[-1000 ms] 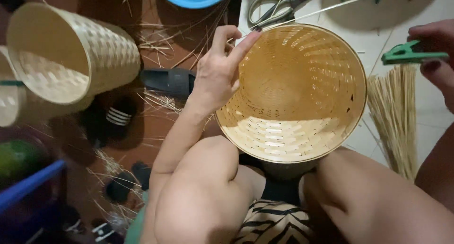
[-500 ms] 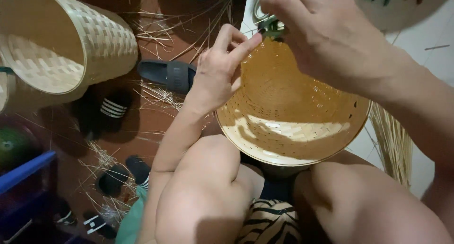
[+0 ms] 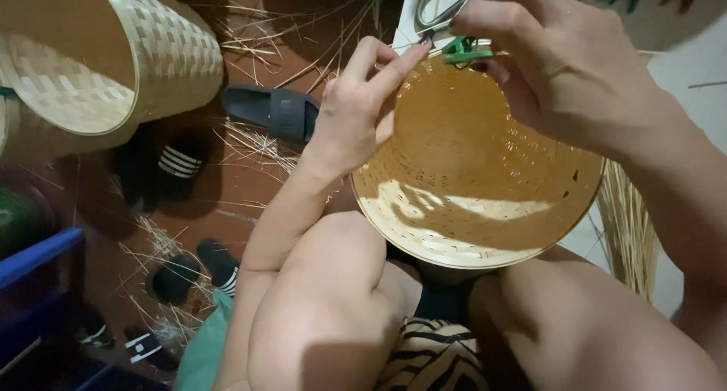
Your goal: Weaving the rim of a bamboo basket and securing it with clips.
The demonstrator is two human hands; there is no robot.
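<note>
**Green clip at basket rim, both hands on it**

Woven bamboo basket [image 3: 485,186] sits between the person's knees, mouth tilted up toward the camera. Green clip [image 3: 463,50] is at the far rim, right at the fingertips of the right hand [image 3: 560,65]. Right hand fingers are curled in, pinching the clip; most of the clip is hidden under them, so can't tell if it's actually clamped on the rim.

Left hand [image 3: 356,111] grips the rim just left of the clip: fingers extended along the edge, index tip almost touching the clip, thumb side outside the wall. Closed on the rim, not a full fist.

Just beyond the right hand: scissors [image 3: 447,1] on the floor, touching nothing in hand. Under the right forearm, bundle of bamboo strips [image 3: 628,224]. Left of the left hand: dark slipper [image 3: 273,111], loose strips scattered on the floor. Further left, a second woven basket [image 3: 98,57] lying on its side, well apart.
</note>
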